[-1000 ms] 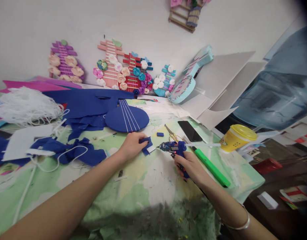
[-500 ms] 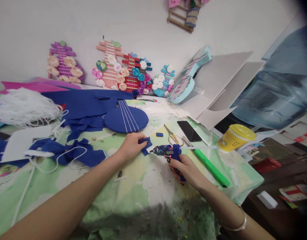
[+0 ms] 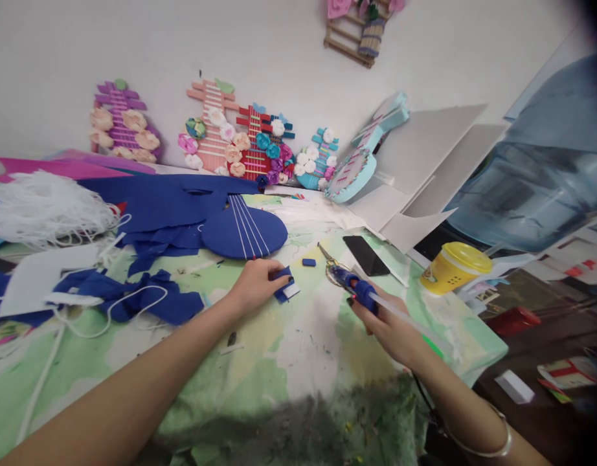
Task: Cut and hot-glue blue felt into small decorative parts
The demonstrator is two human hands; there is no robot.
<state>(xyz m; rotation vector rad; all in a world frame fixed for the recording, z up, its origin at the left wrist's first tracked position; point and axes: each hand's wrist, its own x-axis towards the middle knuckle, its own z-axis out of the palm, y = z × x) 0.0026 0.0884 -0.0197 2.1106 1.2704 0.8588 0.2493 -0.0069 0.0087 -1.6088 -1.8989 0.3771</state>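
My left hand (image 3: pixel 254 283) is closed on a small blue piece of foam or felt (image 3: pixel 281 296), pinching it near the tabletop. A white rectangle (image 3: pixel 292 290) shows on that piece beside my thumb. In my right hand (image 3: pixel 393 330) is a blue glue gun (image 3: pixel 364 291), its nozzle pointing away from me over gold-handled scissors (image 3: pixel 333 270). A clear glue stick (image 3: pixel 400 314) sticks out of its back end. Between the hands, farther off, lies a small blue block (image 3: pixel 309 262). Beyond my left hand rests a blue lute-shaped body (image 3: pixel 221 236) with white strings.
A black phone (image 3: pixel 366 254) and a yellow lidded tub (image 3: pixel 454 266) are at the right. White cord (image 3: pixel 50 207) and blue scraps (image 3: pixel 177 301) cover the left side. Decorated lute models (image 3: pixel 214 129) lean against the wall. A green strip (image 3: pixel 433 345) lies partly under my right arm.
My right hand has drawn the glue gun back to the right, away from the blue piece, and turned its nozzle forward. My left hand stays nearly in place; the white rectangle shows more.
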